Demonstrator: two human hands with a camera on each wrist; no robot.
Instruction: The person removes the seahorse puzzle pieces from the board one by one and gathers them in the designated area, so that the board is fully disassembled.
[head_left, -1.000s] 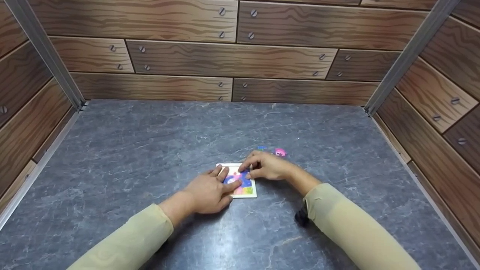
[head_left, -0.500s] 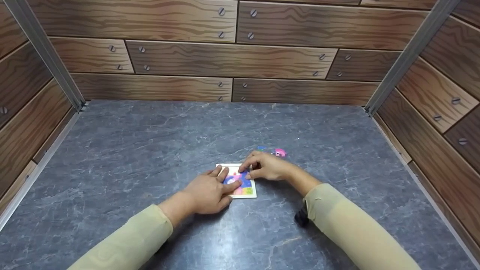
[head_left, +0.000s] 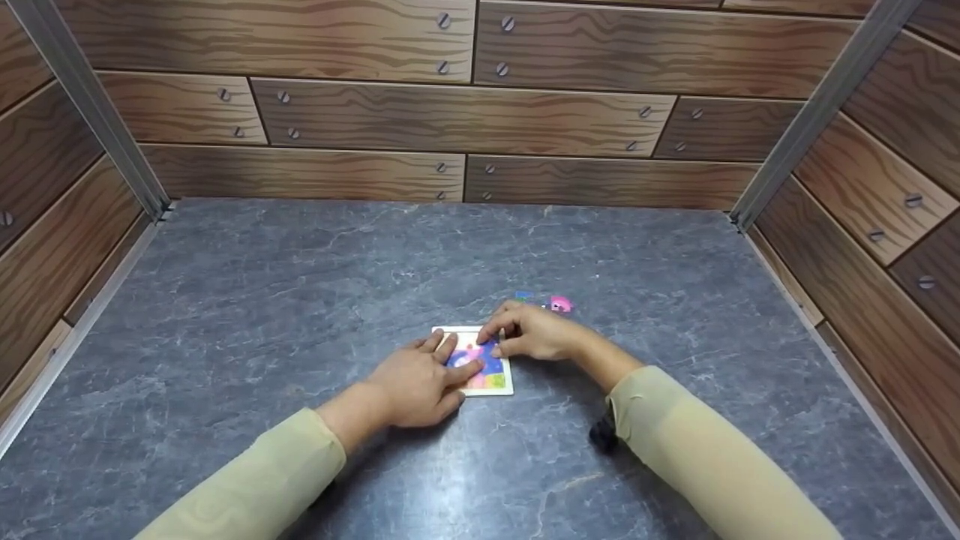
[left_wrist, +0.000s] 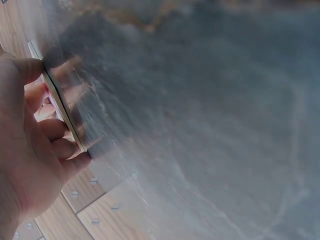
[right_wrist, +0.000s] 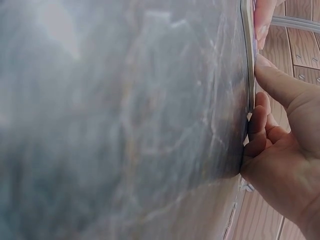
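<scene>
On the table lies a small white-framed picture puzzle (head_left: 504,391) with pink, blue and yellow-green parts. My left hand (head_left: 420,384) rests over its left side, fingers spread; the index finger lies on the picture and the thumb is at the near edge. In the left wrist view, the left hand (left_wrist: 35,120) spans the puzzle's thin edge (left_wrist: 65,107). From the right, my right hand (head_left: 536,334) holds thumb and index finger on a blue puzzle piece (head_left: 489,349) in the upper right corner. The right wrist view has the thumb (right_wrist: 275,80) on the board, other fingers curled beside it.
Beyond my right hand lie a pink puzzle piece (head_left: 560,304) and a blue-green piece (head_left: 523,296), partly covered by the hand. The grey marbled table (head_left: 300,277) is bounded by wood-patterned walls (head_left: 360,116) at the back and sides.
</scene>
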